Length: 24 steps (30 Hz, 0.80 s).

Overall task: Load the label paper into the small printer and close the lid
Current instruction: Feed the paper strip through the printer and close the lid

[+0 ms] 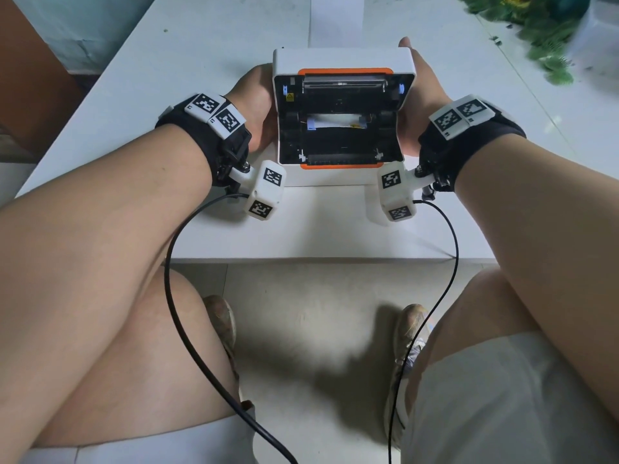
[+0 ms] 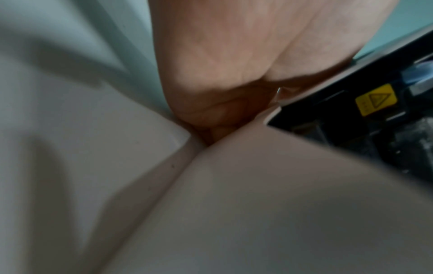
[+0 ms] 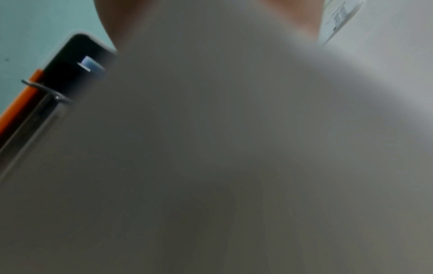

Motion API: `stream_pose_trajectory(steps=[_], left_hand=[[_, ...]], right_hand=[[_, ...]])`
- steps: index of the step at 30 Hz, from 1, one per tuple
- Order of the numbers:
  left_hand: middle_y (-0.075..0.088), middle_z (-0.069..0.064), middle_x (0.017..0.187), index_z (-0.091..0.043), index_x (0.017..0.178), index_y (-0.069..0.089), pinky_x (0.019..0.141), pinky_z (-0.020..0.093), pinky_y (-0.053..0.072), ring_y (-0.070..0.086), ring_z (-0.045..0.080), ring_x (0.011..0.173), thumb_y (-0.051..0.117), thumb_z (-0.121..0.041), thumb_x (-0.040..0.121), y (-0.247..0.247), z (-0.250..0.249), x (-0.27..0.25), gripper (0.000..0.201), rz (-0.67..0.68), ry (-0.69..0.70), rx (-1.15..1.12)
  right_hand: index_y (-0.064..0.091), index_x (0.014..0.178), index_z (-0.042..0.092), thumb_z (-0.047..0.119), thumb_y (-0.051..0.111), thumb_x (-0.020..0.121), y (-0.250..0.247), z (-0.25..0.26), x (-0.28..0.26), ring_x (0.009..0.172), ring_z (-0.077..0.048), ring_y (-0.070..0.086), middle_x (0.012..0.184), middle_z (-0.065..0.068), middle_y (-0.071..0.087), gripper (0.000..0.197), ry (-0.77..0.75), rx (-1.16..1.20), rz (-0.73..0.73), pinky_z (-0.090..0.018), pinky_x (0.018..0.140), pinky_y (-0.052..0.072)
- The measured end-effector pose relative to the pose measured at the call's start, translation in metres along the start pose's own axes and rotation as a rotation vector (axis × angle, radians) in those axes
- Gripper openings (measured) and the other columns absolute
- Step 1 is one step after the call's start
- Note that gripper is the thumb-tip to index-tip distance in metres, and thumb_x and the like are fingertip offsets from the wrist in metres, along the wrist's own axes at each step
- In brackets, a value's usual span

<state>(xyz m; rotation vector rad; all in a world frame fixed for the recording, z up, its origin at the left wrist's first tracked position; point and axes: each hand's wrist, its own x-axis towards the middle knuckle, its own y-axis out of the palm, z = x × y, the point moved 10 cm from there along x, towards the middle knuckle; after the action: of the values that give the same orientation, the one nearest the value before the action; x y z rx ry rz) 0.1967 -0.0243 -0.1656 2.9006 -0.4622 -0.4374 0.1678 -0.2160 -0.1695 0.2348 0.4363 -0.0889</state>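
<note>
The small white printer [image 1: 341, 56] with orange trim stands on the white table [image 1: 167, 78], its lid raised and the black inside showing. A white strip of paper [image 1: 335, 121] lies across the inside. A sheet of label paper [image 1: 336, 21] lies flat on the table behind the printer. My left hand [image 1: 259, 95] holds the printer's left side. In the left wrist view its thumb [image 2: 328, 55] lies at the lid's edge and its fingers [image 2: 218, 129] curl against the printer's side [image 2: 281, 185]. My right hand [image 1: 420, 78] presses flat on the right side, fingers straight along the lid.
Green plastic foliage [image 1: 542, 35] and a translucent container [image 1: 599, 31] sit at the table's back right. The table's front edge [image 1: 301, 259] runs just below my wrists. Black cables [image 1: 174, 262] hang from both wrists over my legs.
</note>
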Motion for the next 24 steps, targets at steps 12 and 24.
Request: stream_pose_trajectory(steps=[12, 24], left_hand=[[0.074, 0.012, 0.108, -0.008, 0.12, 0.07, 0.085, 0.046, 0.064, 0.077, 0.03, 0.083, 0.049, -0.024, 0.099, -0.011, -0.002, -0.002, 0.034, -0.078, 0.007, 0.074], [0.077, 0.016, 0.121, -0.015, 0.135, 0.063, 0.088, 0.051, 0.062, 0.075, 0.037, 0.112, 0.04, -0.064, 0.105, 0.028, -0.02, -0.046, 0.062, 0.047, 0.044, -0.073]], right_hand=[[0.074, 0.105, 0.018, 0.069, 0.036, 0.104, -0.005, 0.002, -0.008, 0.091, -0.028, 0.082, 0.095, -0.01, 0.084, 0.063, -0.015, -0.008, -0.061, -0.041, 0.083, 0.065], [0.067, 0.131, 0.012, 0.067, 0.054, 0.098, -0.002, 0.002, -0.014, 0.103, -0.037, 0.079, 0.124, -0.017, 0.077, 0.066, 0.0, 0.04, -0.03, -0.054, 0.084, 0.065]])
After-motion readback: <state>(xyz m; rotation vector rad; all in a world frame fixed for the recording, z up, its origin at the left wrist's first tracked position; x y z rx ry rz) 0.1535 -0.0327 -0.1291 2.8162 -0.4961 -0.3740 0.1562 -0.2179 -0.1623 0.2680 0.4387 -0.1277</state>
